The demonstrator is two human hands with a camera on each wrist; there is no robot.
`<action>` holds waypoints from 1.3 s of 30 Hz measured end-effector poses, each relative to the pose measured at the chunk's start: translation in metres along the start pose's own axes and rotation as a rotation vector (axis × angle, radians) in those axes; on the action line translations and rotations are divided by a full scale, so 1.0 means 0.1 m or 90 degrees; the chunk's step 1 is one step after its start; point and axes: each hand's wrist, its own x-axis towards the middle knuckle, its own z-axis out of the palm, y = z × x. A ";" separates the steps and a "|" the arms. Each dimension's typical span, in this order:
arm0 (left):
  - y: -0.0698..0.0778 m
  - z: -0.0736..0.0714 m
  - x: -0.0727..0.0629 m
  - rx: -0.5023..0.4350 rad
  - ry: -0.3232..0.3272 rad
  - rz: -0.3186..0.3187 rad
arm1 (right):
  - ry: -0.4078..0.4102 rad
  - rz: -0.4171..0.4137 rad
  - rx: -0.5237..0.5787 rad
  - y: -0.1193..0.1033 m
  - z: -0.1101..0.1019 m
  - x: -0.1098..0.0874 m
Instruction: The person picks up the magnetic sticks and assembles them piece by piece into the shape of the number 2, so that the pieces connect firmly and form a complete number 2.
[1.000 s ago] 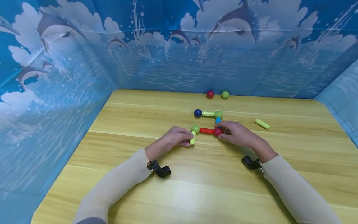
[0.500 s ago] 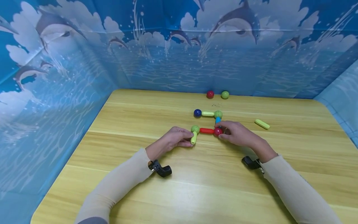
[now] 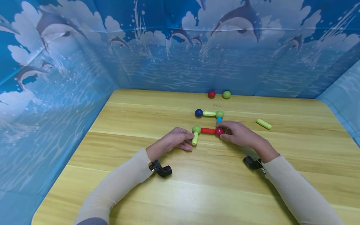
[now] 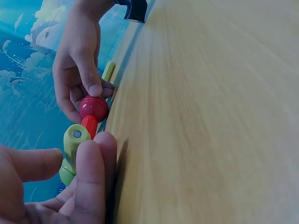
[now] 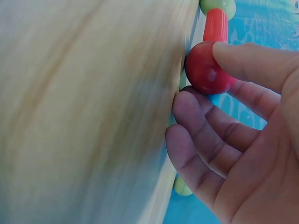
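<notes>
My left hand [image 3: 177,139] pinches a yellow-green magnetic stick [image 3: 195,139], whose metal end faces the left wrist camera. The stick's far end meets a green ball [image 3: 196,129]. From that ball a red stick [image 3: 208,131] runs right to a red ball [image 3: 219,132]. My right hand [image 3: 237,133] grips this red ball between thumb and fingers. A blue stick [image 3: 219,120], partly hidden by the right fingers, leads back to another green ball [image 3: 219,114]. There a second yellow-green stick [image 3: 209,113] joins it to a dark blue ball [image 3: 198,113].
A loose red ball [image 3: 211,94] and a loose green ball [image 3: 226,94] lie near the back edge of the wooden table [image 3: 140,125]. One loose yellow-green stick [image 3: 263,124] lies right of the right hand. A dolphin-print curtain [image 3: 180,62] stands behind.
The stick in my left hand has swung slightly to the right at its near end. The lower fingers of that hand have spread away from it. My right hand stays in place.
</notes>
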 end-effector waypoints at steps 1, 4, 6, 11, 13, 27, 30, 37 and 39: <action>0.00 0.00 0.00 0.001 0.001 0.001 | 0.000 0.000 0.001 0.00 0.00 0.00; 0.00 0.02 0.00 0.000 0.006 0.003 | 0.001 0.001 0.001 0.00 0.00 0.00; 0.00 0.02 -0.01 -0.003 0.010 0.002 | 0.003 0.001 0.000 0.00 0.00 0.00; -0.01 0.04 0.00 -0.013 0.020 0.003 | 0.004 0.000 -0.005 0.00 0.00 0.00; -0.01 0.05 0.00 -0.018 0.023 0.003 | 0.002 0.001 -0.006 -0.01 0.00 -0.01; 0.00 0.06 0.00 0.018 0.022 0.003 | 0.004 -0.002 -0.002 -0.03 -0.01 -0.01; 0.01 0.05 0.00 0.064 0.026 0.013 | 0.004 -0.004 -0.001 -0.03 -0.01 -0.01; 0.01 0.00 -0.03 0.162 0.059 0.049 | -0.004 0.001 0.004 -0.04 -0.01 -0.01; 0.01 -0.02 -0.04 0.204 0.079 0.079 | -0.006 0.002 0.005 -0.03 -0.01 -0.01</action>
